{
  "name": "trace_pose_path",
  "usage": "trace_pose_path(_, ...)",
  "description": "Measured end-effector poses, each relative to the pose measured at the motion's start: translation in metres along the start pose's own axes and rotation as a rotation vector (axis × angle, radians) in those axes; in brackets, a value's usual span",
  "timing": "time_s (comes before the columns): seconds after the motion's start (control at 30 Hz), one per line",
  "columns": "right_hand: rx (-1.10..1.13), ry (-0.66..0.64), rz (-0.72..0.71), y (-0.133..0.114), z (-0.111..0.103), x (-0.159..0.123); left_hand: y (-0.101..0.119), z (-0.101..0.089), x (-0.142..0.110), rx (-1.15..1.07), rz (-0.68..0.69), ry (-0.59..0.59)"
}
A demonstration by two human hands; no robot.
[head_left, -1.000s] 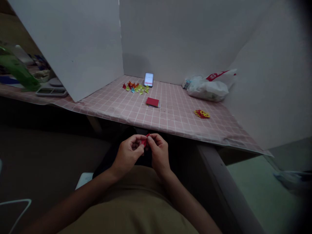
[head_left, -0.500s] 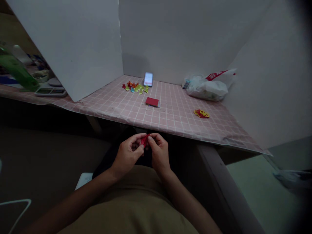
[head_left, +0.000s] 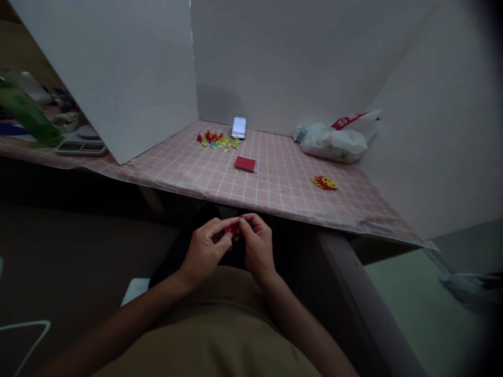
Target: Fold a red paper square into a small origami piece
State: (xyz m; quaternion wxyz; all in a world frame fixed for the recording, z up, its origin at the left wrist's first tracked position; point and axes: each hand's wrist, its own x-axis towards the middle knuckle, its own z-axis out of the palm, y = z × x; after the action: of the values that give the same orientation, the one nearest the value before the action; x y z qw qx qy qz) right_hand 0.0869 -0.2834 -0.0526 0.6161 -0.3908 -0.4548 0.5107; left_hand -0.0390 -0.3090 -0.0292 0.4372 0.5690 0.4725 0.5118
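A small piece of folded red paper [head_left: 232, 229] is pinched between both hands, just below the table's front edge and above my lap. My left hand [head_left: 206, 246] grips its left side, with the index finger stretched across its top. My right hand [head_left: 257, 243] pinches its upper right tip between thumb and fingers. Most of the paper is hidden by the fingers. On the table beyond lie a stack of red paper squares [head_left: 245, 164] and a cluster of small folded paper figures [head_left: 218, 140] in red, orange, yellow and blue.
A lit phone [head_left: 239, 128] leans upright at the back of the pink checked table [head_left: 188, 178]. A white plastic bag [head_left: 334, 144] sits at the back right, yellow and red cut-out pieces [head_left: 325, 183] nearer. At left are a scale [head_left: 81, 146] and green bottle [head_left: 29, 112].
My left index finger has straightened across the top of the red paper, so less of it shows. My right hand has barely shifted.
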Motion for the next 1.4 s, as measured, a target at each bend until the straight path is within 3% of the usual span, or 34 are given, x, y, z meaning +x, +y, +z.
trace_pose_path(0.47,-0.039,-0.04,0.008,-0.008,0.001,0.002,0.001,0.005,0.005,-0.293,-0.114,0.048)
trace_pose_path(0.8,-0.081,-0.076,0.003,-0.009,-0.002,0.003,0.004,-0.003,0.008,-0.241,-0.135,-0.029)
trace_pose_path(1.17,-0.223,-0.139,-0.018,-0.018,0.0,0.0,-0.004,-0.006,0.016,-0.315,-0.199,0.035)
trace_pose_path(1.4,-0.256,-0.151,-0.044,-0.018,0.001,-0.001,-0.003,-0.005,0.015,-0.282,-0.158,0.043)
